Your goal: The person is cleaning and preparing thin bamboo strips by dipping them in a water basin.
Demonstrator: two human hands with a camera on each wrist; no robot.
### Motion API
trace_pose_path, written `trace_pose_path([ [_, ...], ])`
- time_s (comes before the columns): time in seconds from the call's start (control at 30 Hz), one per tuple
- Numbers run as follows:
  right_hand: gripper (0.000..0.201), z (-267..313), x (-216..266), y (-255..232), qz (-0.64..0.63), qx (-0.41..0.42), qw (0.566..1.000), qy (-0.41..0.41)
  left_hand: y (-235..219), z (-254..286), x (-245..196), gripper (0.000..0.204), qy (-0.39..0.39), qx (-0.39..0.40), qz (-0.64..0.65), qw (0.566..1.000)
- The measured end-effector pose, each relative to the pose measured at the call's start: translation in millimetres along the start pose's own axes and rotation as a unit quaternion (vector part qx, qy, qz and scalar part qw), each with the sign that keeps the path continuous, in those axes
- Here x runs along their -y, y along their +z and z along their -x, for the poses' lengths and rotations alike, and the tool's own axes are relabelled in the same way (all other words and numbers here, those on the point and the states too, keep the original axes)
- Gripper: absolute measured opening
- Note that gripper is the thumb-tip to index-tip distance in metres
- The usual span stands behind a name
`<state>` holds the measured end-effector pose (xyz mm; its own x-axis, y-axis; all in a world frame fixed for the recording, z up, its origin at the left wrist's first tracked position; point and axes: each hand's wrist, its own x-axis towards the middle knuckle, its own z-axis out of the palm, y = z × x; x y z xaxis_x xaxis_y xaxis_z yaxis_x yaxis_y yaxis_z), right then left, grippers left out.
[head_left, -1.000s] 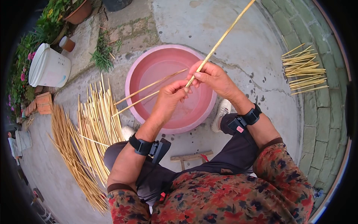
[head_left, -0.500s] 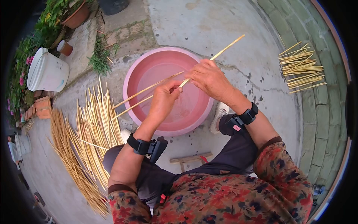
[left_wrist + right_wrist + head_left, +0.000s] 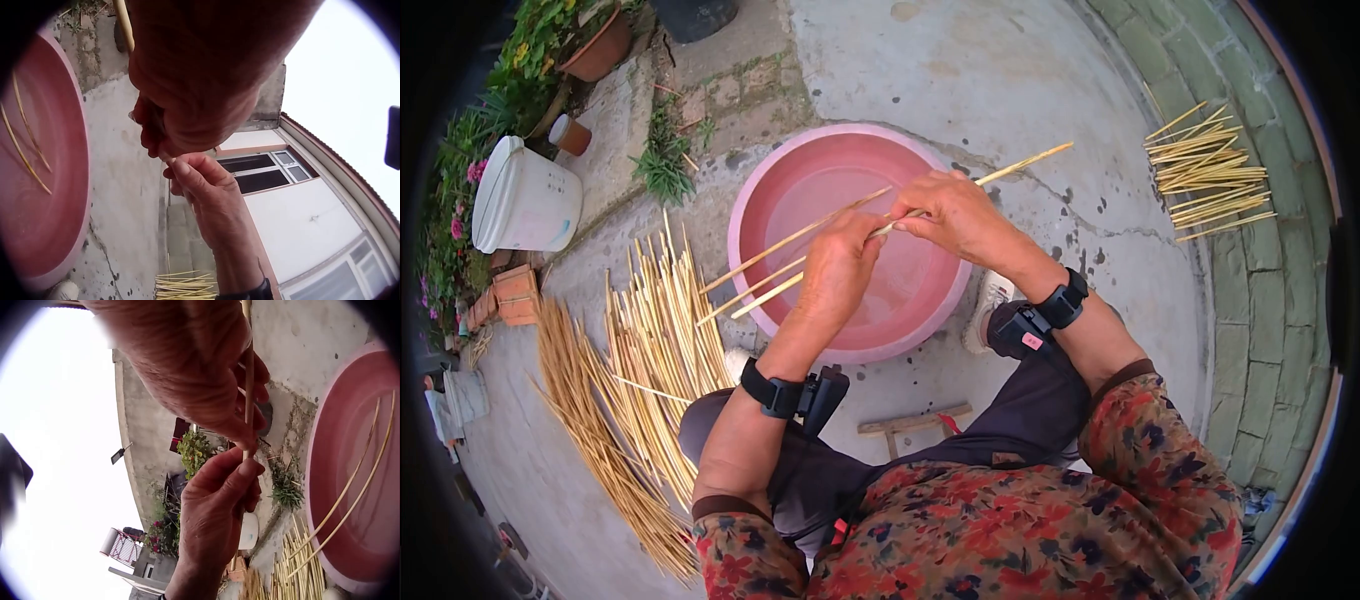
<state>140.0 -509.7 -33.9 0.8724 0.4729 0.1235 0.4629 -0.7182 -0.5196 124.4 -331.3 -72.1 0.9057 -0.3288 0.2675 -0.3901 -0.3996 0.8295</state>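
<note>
Both hands hold one pale yellow stalk (image 3: pixel 1025 162) above the pink basin (image 3: pixel 736 230). My left hand (image 3: pixel 835 265) pinches it between thumb and fingers, and its lower end sticks out past that hand. Close beside, my right hand (image 3: pixel 960 215) grips the same stalk from above, with the far end slanting up to the right. In the right wrist view the stalk (image 3: pixel 250 381) runs along the right palm to the left thumb (image 3: pixel 240 478). Two more thin stalks (image 3: pixel 800 237) lie across the basin's left rim, partly behind the left hand.
Left of the basin lie a pile of pale sticks (image 3: pixel 650 340) and thinner brown stalks (image 3: pixel 590 410). Short cut sticks (image 3: pixel 1210 175) lie by the green brick edging. A white bucket (image 3: pixel 540 195) stands near the plants. A small wooden stool (image 3: pixel 915 422) is between the legs.
The held stalk has swung from steeply raised to a lower, flatter slant, and its lower end now shows past the left hand. The right hand has turned over the top of it.
</note>
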Motion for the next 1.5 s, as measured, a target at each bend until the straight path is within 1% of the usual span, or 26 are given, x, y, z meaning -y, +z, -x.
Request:
trace_pose_path([
  [0.1, 0.008, -1, -7, -10, -0.052, 0.016, 0.998, 0.019, -3, 1, -3, 0.014, -0.012, 0.009, -0.004, 1.0],
  [0.17, 0.008, 0, -12, -7, -0.088, 0.051, 0.994, 0.046, -1, 3, 0, 0.016, 0.013, 0.0, -0.027, 1.0],
  [0.2, 0.008, 1, -10, -5, -0.088, 0.051, 0.994, 0.048, -1, 3, 0, 0.016, 0.013, 0.002, -0.027, 1.0],
  [0.27, 0.009, -1, -3, 0, -0.06, 0.032, 0.998, 0.016, -1, 2, 1, 0.018, 0.061, -0.002, -0.093, 0.994],
  [0.3, 0.009, -2, 0, 2, -0.06, 0.032, 0.998, 0.016, -1, 2, 2, 0.018, 0.061, -0.001, -0.092, 0.994],
  [0.37, 0.01, -3, 2, 3, -0.071, 0.03, 0.996, 0.055, -1, 2, 4, 0.021, 0.083, -0.006, -0.12, 0.989],
  [0.5, 0.01, -3, -2, 4, -0.105, 0.029, 0.993, 0.049, -2, 1, 4, 0.022, 0.12, -0.015, -0.138, 0.983],
  [0.57, 0.009, -1, -9, -4, -0.156, 0.09, 0.973, 0.142, -2, 1, 4, 0.021, 0.1, -0.003, -0.145, 0.984],
  [0.6, 0.009, 0, -14, -6, -0.156, 0.09, 0.973, 0.142, -5, 0, 3, 0.021, 0.1, -0.003, -0.145, 0.984],
  [0.7, 0.009, 2, -19, -7, -0.169, 0.078, 0.973, 0.135, -17, 0, 3, 0.018, 0.074, 0.023, -0.164, 0.983],
  [0.77, 0.009, 5, -9, -4, -0.107, 0.032, 0.991, 0.079, -17, 2, 7, 0.014, 0.054, 0.051, -0.146, 0.986],
  [0.8, 0.009, 4, -6, -3, -0.107, 0.032, 0.991, 0.08, -14, 2, 9, 0.014, 0.055, 0.052, -0.146, 0.986],
  [0.87, 0.008, 2, -1, -3, -0.094, 0.07, 0.986, 0.115, -11, 2, 11, 0.015, 0.1, 0.032, -0.167, 0.98],
  [0.9, 0.008, 1, 0, -1, -0.092, 0.065, 0.987, 0.118, -10, 3, 11, 0.015, 0.106, 0.033, -0.166, 0.98],
  [0.97, 0.009, -1, 0, 5, -0.064, 0.043, 0.994, 0.083, -8, 5, 9, 0.015, 0.053, 0.045, -0.146, 0.987],
  [1.0, 0.009, -1, 2, 10, -0.06, 0.032, 0.993, 0.092, -5, 5, 8, 0.015, 0.066, 0.051, -0.142, 0.986],
  [1.07, 0.009, -1, 6, 22, -0.031, 0.015, 0.999, 0.006, -1, 6, 6, 0.012, 0.044, 0.049, -0.176, 0.982],
  [1.1, 0.009, 0, 5, 26, -0.023, 0.003, 1.0, 0.016, -2, 7, 5, 0.012, 0.034, 0.05, -0.169, 0.984],
  [1.17, 0.009, -2, 1, 26, -0.045, 0.006, 0.999, -0.007, -7, 8, 5, 0.012, 0.05, 0.055, -0.172, 0.982],
  [1.2, 0.009, 0, 1, 19, -0.039, 0.0, 0.999, -0.002, -9, 9, 6, 0.012, 0.047, 0.054, -0.178, 0.982],
  [1.27, 0.01, 1, 2, 2, -0.069, 0.074, 0.993, 0.067, -17, 11, 8, 0.012, 0.057, 0.048, -0.181, 0.981],
  [1.3, 0.01, 3, -1, -2, -0.066, 0.072, 0.993, 0.068, -21, 11, 10, 0.013, 0.057, 0.041, -0.188, 0.98],
  [1.37, 0.013, 5, -13, -13, -0.139, 0.133, 0.978, 0.086, -26, 12, 16, 0.013, 0.074, 0.032, -0.199, 0.977],
  [1.4, 0.013, 7, -18, -19, -0.142, 0.135, 0.977, 0.084, -30, 15, 19, 0.014, 0.089, 0.023, -0.209, 0.974],
  [1.47, 0.015, 12, -31, -38, -0.084, 0.125, 0.98, 0.131, -43, 17, 28, 0.015, 0.075, 0.018, -0.22, 0.973],
  [1.5, 0.015, 15, -42, -45, -0.085, 0.125, 0.98, 0.129, -47, 17, 30, 0.017, 0.066, 0.014, -0.23, 0.971],
])
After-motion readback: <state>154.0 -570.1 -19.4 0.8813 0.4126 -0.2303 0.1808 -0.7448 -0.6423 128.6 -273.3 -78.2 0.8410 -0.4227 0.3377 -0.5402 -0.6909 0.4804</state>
